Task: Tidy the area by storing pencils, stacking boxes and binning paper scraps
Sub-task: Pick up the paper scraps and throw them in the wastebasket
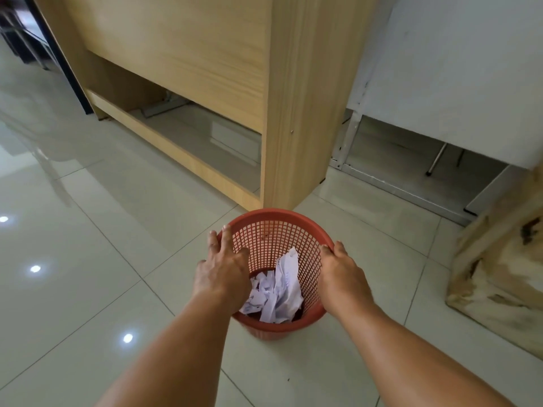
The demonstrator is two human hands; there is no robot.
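A red mesh waste basket (274,227) stands on the tiled floor just in front of a wooden desk's corner. Crumpled white paper scraps (277,292) lie inside it. My left hand (221,267) rests on the basket's left rim with the fingers spread over the edge and the thumb reaching inside. My right hand (342,270) grips the right rim, fingers curled over it. No pencils or boxes are in view.
The light wooden desk (293,113) rises right behind the basket, with a low shelf opening to its left. A white partition (455,69) stands at the right. A worn wooden block (502,277) sits on the floor at the far right. Glossy floor tiles (88,245) stretch to the left.
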